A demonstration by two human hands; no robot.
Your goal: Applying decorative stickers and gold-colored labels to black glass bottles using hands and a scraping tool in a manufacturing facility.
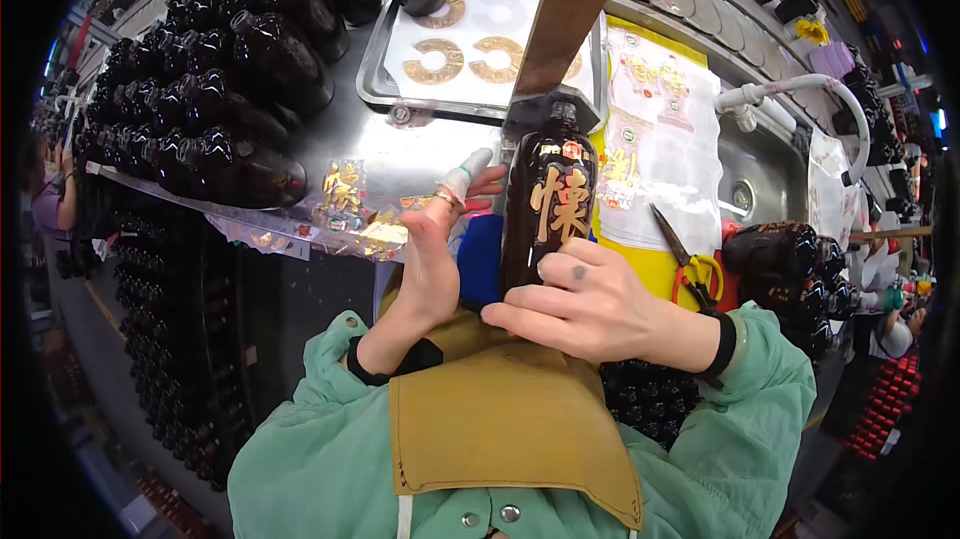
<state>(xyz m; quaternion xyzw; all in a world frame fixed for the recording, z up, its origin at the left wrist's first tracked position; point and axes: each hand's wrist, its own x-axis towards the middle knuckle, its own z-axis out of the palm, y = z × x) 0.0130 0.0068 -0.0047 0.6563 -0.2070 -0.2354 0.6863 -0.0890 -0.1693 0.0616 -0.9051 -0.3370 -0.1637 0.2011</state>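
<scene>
One dark bottle [548,199], contents hidden; right hand [590,309] curled against it, grip unclear; left hand [437,249] spread; tray [440,107] holds gold decals [435,77].

Glossy dark bottle [538,179], gold-lettered

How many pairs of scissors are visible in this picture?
1: the scissors lie to the right of the bottle nearest the right hand. Others may be hidden.

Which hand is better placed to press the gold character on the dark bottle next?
Likely the right hand: it lies curled over the front of the dark bottle, at the lower end of the gold character. The left hand is open beside the bottle; whether it touches is unclear.
</scene>
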